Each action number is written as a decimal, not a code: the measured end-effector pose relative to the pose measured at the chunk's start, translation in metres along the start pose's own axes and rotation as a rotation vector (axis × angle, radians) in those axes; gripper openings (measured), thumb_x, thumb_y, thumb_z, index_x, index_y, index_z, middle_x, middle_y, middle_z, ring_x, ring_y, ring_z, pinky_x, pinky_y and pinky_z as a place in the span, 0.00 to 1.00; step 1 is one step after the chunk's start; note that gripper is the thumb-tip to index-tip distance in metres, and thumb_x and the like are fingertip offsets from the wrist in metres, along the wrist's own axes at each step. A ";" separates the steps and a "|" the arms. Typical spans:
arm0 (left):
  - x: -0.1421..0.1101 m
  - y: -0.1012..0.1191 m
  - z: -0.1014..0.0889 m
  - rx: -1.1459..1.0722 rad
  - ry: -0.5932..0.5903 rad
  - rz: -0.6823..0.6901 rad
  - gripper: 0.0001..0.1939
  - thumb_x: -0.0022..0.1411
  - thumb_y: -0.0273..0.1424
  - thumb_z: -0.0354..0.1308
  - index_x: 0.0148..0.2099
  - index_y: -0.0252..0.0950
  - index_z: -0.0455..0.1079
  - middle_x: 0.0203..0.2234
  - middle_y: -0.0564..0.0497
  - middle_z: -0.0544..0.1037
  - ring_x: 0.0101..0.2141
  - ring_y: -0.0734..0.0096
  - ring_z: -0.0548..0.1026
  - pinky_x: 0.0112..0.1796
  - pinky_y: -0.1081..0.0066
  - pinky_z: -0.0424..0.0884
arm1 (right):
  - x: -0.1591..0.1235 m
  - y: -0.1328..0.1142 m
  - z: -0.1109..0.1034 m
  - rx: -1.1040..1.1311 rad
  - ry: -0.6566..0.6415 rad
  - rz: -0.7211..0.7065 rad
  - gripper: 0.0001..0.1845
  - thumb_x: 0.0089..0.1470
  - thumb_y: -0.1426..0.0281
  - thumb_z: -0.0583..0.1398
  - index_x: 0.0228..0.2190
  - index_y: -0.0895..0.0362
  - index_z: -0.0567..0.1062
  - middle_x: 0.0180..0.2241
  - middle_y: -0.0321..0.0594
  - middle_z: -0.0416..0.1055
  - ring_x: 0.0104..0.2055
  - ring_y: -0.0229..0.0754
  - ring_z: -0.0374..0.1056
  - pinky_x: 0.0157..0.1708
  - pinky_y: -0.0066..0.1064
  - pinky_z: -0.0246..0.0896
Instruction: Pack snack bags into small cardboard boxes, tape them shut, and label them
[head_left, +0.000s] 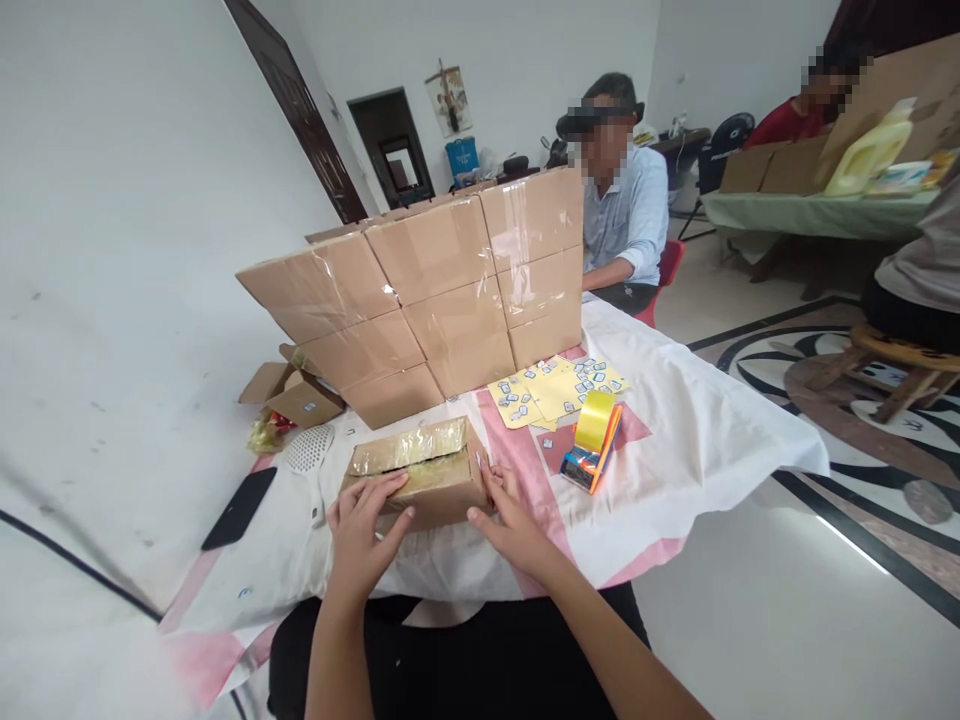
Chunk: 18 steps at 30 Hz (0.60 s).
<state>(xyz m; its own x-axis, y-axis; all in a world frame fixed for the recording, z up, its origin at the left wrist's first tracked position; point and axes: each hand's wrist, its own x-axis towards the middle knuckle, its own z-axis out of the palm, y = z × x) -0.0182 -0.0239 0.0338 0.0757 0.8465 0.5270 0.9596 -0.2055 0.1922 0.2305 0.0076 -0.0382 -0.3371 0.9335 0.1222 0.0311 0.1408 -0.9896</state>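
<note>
A small cardboard box [439, 503] lies in front of me at the table's near edge, with clear tape hanging on its raised back flap and a dark gap along the top. My left hand [369, 520] rests on its left front, fingers spread over the top and thumb along the front. At the right end, my right hand [514, 515] lies against the side with its fingers apart. To the right stands an orange tape dispenser [598, 450] with a yellow roll. Yellow sticker sheets [551, 390] lie behind it. On the left are a white slotted ladle [310, 455] and a black phone-like slab [238, 508].
Stacked taped cartons [450, 290] form a wall at the back of the cloth-covered table [720, 430]. An open carton [304, 398] stands at the left. Across the table sits a person [637, 215]; other people are at a green-covered table [795, 215] on the right.
</note>
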 end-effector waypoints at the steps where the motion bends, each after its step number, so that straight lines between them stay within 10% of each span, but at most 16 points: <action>1: -0.001 -0.001 0.000 -0.001 -0.001 -0.003 0.17 0.66 0.37 0.60 0.56 0.45 0.74 0.54 0.49 0.81 0.55 0.50 0.69 0.53 0.53 0.55 | 0.001 -0.002 -0.004 -0.016 -0.019 0.009 0.47 0.60 0.50 0.62 0.73 0.45 0.48 0.71 0.46 0.43 0.76 0.53 0.36 0.72 0.50 0.39; 8: -0.009 -0.011 0.000 -0.104 0.016 0.009 0.16 0.67 0.39 0.58 0.55 0.45 0.76 0.53 0.48 0.82 0.54 0.50 0.70 0.54 0.51 0.56 | 0.033 -0.021 -0.025 -0.223 -0.136 -0.062 0.83 0.38 0.51 0.76 0.72 0.47 0.24 0.76 0.48 0.28 0.77 0.58 0.24 0.73 0.55 0.33; 13: -0.019 -0.009 -0.004 -0.363 0.146 -0.017 0.10 0.66 0.37 0.59 0.46 0.45 0.78 0.47 0.48 0.83 0.52 0.50 0.72 0.56 0.48 0.61 | 0.031 -0.034 -0.030 -0.301 -0.137 -0.229 0.84 0.33 0.55 0.78 0.73 0.49 0.29 0.73 0.54 0.42 0.75 0.62 0.39 0.70 0.53 0.45; 18: -0.034 0.017 -0.006 -0.731 0.557 -0.136 0.07 0.67 0.34 0.57 0.44 0.42 0.76 0.45 0.47 0.79 0.52 0.54 0.74 0.56 0.50 0.67 | -0.016 -0.049 -0.070 -0.166 0.124 -0.273 0.73 0.43 0.56 0.74 0.73 0.47 0.32 0.72 0.52 0.46 0.72 0.60 0.51 0.67 0.53 0.54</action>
<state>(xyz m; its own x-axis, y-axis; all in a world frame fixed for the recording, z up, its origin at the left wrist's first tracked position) -0.0061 -0.0588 0.0244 -0.3479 0.5666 0.7470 0.5269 -0.5409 0.6556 0.3003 0.0093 0.0140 -0.2378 0.8856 0.3989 0.1117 0.4329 -0.8945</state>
